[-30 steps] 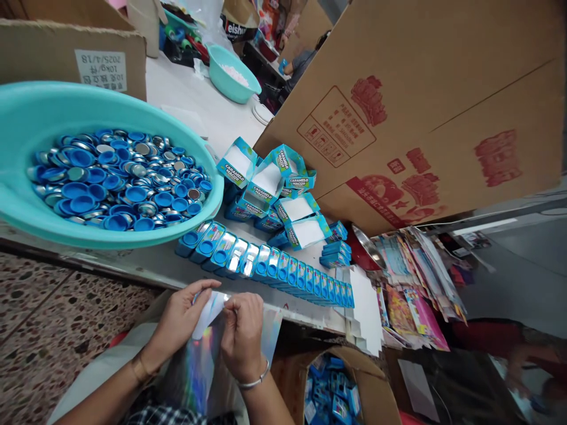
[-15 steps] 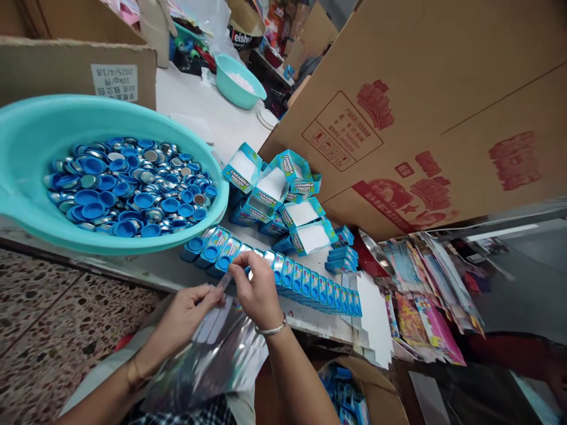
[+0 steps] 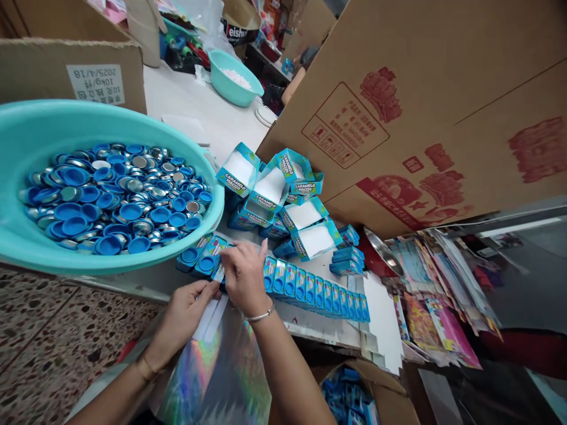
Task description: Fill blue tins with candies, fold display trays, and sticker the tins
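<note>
A long row of blue candy boxes [image 3: 310,289] with round blue recesses runs along the table's front edge. My right hand [image 3: 245,274] is over the left part of this row, its fingers bent and pinched at one box, partly hiding it. A small shiny bit of clear sticker strip [image 3: 218,274] shows by its fingertips. Just below, my left hand [image 3: 188,310] is closed, thumb and finger pinched at the strip's lower end by the box. Under both hands lies a rainbow-shiny sheet [image 3: 217,372] bearing pale strips [image 3: 210,319].
A turquoise basin [image 3: 212,227] of blue-and-silver round caps stands at left. Behind the row are stacked Caramelo Macizo display boxes [image 3: 266,186] and a big carton [image 3: 420,88]. A red bowl [image 3: 376,254] is farther right. Below the table, an open carton [image 3: 385,383] holds blue boxes.
My right hand has moved down and left onto a box in the row. My left hand has shifted slightly left and down. The strip between them now lies against the box.
</note>
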Motion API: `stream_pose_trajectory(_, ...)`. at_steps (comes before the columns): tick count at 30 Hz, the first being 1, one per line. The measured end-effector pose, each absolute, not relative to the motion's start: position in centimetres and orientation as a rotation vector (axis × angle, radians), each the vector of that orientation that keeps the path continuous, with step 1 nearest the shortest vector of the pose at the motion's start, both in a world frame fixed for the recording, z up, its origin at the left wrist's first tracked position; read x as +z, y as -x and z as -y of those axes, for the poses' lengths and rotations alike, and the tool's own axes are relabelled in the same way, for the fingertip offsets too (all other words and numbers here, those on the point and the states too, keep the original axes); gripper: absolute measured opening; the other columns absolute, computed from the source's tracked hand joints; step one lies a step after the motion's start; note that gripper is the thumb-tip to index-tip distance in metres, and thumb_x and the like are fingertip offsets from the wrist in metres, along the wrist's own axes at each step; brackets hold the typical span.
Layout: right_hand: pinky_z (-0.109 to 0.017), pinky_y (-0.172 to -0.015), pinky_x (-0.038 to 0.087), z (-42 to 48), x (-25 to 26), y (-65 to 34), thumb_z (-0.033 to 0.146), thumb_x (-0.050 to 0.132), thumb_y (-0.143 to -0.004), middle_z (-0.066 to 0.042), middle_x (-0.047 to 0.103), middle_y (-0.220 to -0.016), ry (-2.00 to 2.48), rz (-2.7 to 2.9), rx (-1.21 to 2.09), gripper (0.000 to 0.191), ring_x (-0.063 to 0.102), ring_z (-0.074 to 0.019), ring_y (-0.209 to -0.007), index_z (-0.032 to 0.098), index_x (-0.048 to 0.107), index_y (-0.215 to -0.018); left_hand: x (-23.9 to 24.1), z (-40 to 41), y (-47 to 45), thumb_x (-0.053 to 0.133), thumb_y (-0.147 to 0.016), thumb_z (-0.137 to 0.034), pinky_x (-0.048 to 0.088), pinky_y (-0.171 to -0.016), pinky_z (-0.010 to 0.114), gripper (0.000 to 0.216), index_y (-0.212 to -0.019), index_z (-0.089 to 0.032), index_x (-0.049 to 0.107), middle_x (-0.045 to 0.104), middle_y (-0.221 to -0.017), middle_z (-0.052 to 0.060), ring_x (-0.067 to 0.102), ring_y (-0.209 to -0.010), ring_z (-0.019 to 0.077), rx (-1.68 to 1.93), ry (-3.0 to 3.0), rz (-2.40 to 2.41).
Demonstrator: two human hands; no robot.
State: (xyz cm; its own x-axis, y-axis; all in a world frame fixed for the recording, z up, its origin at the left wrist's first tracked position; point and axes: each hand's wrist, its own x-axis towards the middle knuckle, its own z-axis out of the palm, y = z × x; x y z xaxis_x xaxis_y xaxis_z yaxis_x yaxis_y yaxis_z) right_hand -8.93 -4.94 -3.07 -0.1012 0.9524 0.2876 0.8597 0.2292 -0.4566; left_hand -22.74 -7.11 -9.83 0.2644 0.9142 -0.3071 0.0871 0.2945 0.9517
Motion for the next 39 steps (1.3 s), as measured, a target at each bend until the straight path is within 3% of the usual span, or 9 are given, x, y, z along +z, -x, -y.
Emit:
stream_pose_trajectory(4,-0.036,-0.101,0.042,4.3,-3.4,8.4,0.013,0.053,-0.089,-0.006,0.052,-0.108,1.612,1.852,0.502,0.037,0.053,-0.0182,-0.106,0.026,0.059,-0.124,-11.8,6.9,22.3,0.054,-0.074,-0.073,0.023,-0.047,0.023,0.062,-0.051,-0.015,0.053,0.041,-0.05,-0.003,0.032,-0.051,0.01,0.732,-1.078,-1.238)
stream_pose_trajectory(7,-0.032,-0.1,0.043,3.2,-3.7,8.2,0.01,0.053,-0.086,-0.006,0.05,-0.111,1.552,1.848,0.577,0.051,0.052,-0.0179,-0.108,0.028,0.053,-0.134,-12.8,6.8,22.1,0.054,-0.074,-0.073,0.018,-0.046,0.024,0.064,-0.045,-0.018,0.044,0.032,-0.047,-0.005,0.026,-0.049,0.0086,0.767,-1.106,-1.26)
stream_pose_trajectory(10,-0.032,-0.099,0.044,2.5,-3.7,8.2,0.008,0.049,-0.088,-0.007,0.053,-0.109,1.558,1.856,0.513,0.047,0.053,-0.0185,-0.106,0.024,0.057,-0.131,-12.7,6.7,22.4,0.054,-0.074,-0.072,0.018,-0.044,0.024,0.063,-0.047,-0.016,0.051,0.035,-0.045,-0.005,0.027,-0.046,0.0083,0.778,-1.134,-1.234)
stream_pose_trajectory(15,-0.034,-0.097,0.044,7.4,-2.1,8.0,0.016,0.046,-0.094,-0.01,0.058,-0.111,1.497,1.727,0.29,0.031,0.055,-0.0202,-0.108,0.019,0.06,-0.122,-11.4,7.8,24.9,0.076,-0.065,-0.056,0.043,-0.055,0.022,0.047,-0.086,-0.014,0.073,0.07,-0.077,0.003,0.059,-0.064,0.0162,0.673,-1.183,-1.104)
stream_pose_trajectory(18,-0.031,-0.086,0.047,13.3,-2.3,8.0,0.018,0.047,-0.096,-0.006,0.064,-0.096,1.527,1.705,0.403,0.02,0.059,-0.0179,-0.094,0.021,0.064,-0.106,-11.1,9.1,26.4,0.078,-0.066,-0.048,0.052,-0.067,0.028,0.068,-0.126,-0.018,0.063,0.073,-0.102,0.008,0.067,-0.079,0.0223,0.628,-1.145,-1.021)
stream_pose_trajectory(20,-0.031,-0.085,0.048,16.4,-3.7,8.3,0.02,0.054,-0.093,-0.006,0.066,-0.1,1.627,1.768,0.466,0.022,0.06,-0.0191,-0.097,0.021,0.063,-0.112,-10.9,9.9,26.8,0.075,-0.071,-0.046,0.055,-0.075,0.033,0.071,-0.135,-0.02,0.056,0.073,-0.111,0.009,0.069,-0.087,0.0254,0.58,-1.155,-0.959)
stream_pose_trajectory(25,-0.032,-0.081,0.048,19.5,-7.8,9.6,0.022,0.057,-0.091,-0.005,0.068,-0.094,1.795,1.799,0.424,0.021,0.062,-0.0203,-0.091,0.023,0.066,-0.109,-9.7,10.8,26.0,0.072,-0.072,-0.042,0.04,-0.108,0.045,0.039,-0.104,-0.021,0.077,0.073,-0.115,0.01,0.062,-0.114,0.0318,0.547,-1.333,-0.905)
stream_pose_trajectory(33,-0.036,-0.081,0.045,20.8,-8.8,10.3,0.019,0.053,-0.092,-0.007,0.071,-0.102,1.694,1.682,0.155,0.026,0.063,-0.0214,-0.093,0.024,0.065,-0.115,-8.8,11.4,24.6,0.069,-0.068,-0.041,0.052,-0.089,0.042,0.039,-0.096,-0.016,0.078,0.077,-0.1,0.011,0.069,-0.094,0.0314,0.532,-1.247,-1.052)
stream_pose_trajectory(39,-0.035,-0.08,0.044,20.2,-8.2,11.0,0.017,0.05,-0.093,-0.005,0.069,-0.095,1.646,1.533,0.241,0.016,0.061,-0.0198,-0.09,0.023,0.065,-0.092,-9.0,11.3,24.6,0.069,-0.067,-0.04,0.051,-0.089,0.037,0.033,-0.089,-0.018,0.078,0.078,-0.096,0.009,0.069,-0.094,0.0288,0.632,-1.266,-1.077)
